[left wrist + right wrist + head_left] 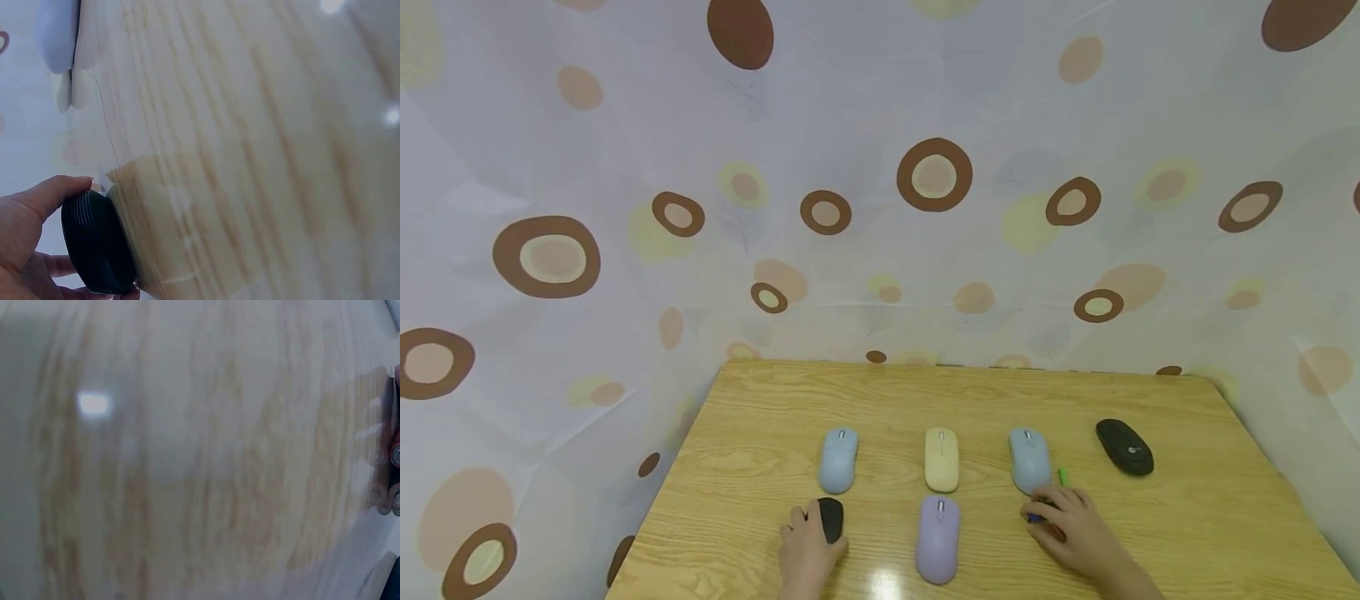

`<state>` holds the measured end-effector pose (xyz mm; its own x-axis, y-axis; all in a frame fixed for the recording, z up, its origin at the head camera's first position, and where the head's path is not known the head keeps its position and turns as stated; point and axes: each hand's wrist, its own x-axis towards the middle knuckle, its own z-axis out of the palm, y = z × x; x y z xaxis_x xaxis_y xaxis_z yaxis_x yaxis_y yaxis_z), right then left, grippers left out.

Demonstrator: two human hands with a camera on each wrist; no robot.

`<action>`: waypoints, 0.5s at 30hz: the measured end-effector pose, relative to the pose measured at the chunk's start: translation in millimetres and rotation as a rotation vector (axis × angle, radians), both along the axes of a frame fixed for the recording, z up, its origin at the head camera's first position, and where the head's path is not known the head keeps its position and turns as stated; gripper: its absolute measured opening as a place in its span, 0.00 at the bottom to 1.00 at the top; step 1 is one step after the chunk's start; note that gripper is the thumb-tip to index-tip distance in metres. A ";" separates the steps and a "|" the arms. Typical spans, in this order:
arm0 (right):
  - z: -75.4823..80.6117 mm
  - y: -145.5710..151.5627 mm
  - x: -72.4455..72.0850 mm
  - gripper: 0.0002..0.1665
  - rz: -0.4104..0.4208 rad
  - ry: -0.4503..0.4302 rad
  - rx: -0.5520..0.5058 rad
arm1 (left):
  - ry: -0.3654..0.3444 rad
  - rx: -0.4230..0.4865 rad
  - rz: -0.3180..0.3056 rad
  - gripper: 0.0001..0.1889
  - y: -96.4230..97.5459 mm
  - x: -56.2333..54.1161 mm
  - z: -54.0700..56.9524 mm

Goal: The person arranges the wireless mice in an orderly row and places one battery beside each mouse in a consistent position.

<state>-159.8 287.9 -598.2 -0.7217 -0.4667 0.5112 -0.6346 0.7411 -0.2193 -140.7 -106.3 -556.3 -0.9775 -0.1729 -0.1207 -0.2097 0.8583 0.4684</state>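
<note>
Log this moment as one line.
left hand: grips black mouse | right hand: curled around small blue object, mostly hidden | between hands: purple mouse

Bare table (pixel 992 537) lies between left hand (pixel 808 546) and purple mouse (pixel 937 542), and from there to right hand (pixel 1077 527); a blue mouse (pixel 1030 458) stands just ahead of it

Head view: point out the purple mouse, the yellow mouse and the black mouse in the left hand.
Purple mouse (pixel 937 542), head view, middle of its top.
Yellow mouse (pixel 942 467), head view, middle of its top.
Black mouse (pixel 831 520), head view, its uncovered top.
</note>
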 end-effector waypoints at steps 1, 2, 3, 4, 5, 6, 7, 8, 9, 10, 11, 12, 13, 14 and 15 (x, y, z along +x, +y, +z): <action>-0.5 0.1 0.3 0.19 -0.006 -0.003 -0.001 | 0.000 0.001 0.001 0.35 0.1 -0.1 -0.1; -0.9 0.1 0.6 0.19 -0.012 -0.007 -0.004 | 0.001 0.003 0.001 0.35 0.2 -0.1 0.0; -1.4 0.2 0.8 0.19 -0.019 -0.011 -0.005 | 0.002 0.002 0.001 0.35 0.2 -0.1 -0.1; -1.8 0.2 1.0 0.19 -0.025 -0.019 -0.010 | 0.002 0.002 0.001 0.35 0.2 0.0 -0.2; -2.2 0.2 1.2 0.19 -0.031 -0.028 -0.015 | 0.002 0.003 0.002 0.35 0.2 0.0 -0.3; -2.7 0.1 1.3 0.19 -0.038 -0.035 -0.020 | 0.001 0.004 0.003 0.36 0.2 -0.1 -0.4; -3.2 0.1 1.5 0.19 -0.045 -0.041 -0.030 | 0.000 0.003 0.003 0.36 0.1 -0.2 -0.6; -3.9 0.2 1.4 0.19 -0.053 -0.048 -0.040 | -0.001 0.001 0.003 0.36 0.0 -0.2 -0.8; -4.7 0.4 1.3 0.19 -0.061 -0.054 -0.049 | -0.003 0.000 0.003 0.36 0.0 -0.3 -1.0; -5.4 0.7 1.2 0.19 -0.067 -0.059 -0.060 | -0.003 0.000 0.003 0.36 -0.1 -0.4 -1.2; -6.4 1.1 0.8 0.19 -0.072 -0.059 -0.067 | -0.003 -0.002 0.003 0.36 -0.1 -0.7 -1.5; -7.4 1.7 0.5 0.19 -0.078 -0.053 -0.074 | -0.003 -0.004 0.002 0.36 -0.1 -0.6 -1.7; -8.2 2.3 0.2 0.19 -0.078 -0.041 -0.081 | -0.002 -0.006 0.001 0.36 -0.1 -0.5 -2.0; -8.9 3.1 -0.2 0.19 -0.074 -0.026 -0.085 | 0.001 -0.006 0.002 0.35 -0.1 -0.3 -2.2; -9.5 4.0 -0.4 0.19 -0.071 -0.013 -0.089 | 0.004 -0.008 0.003 0.35 0.0 -0.2 -2.5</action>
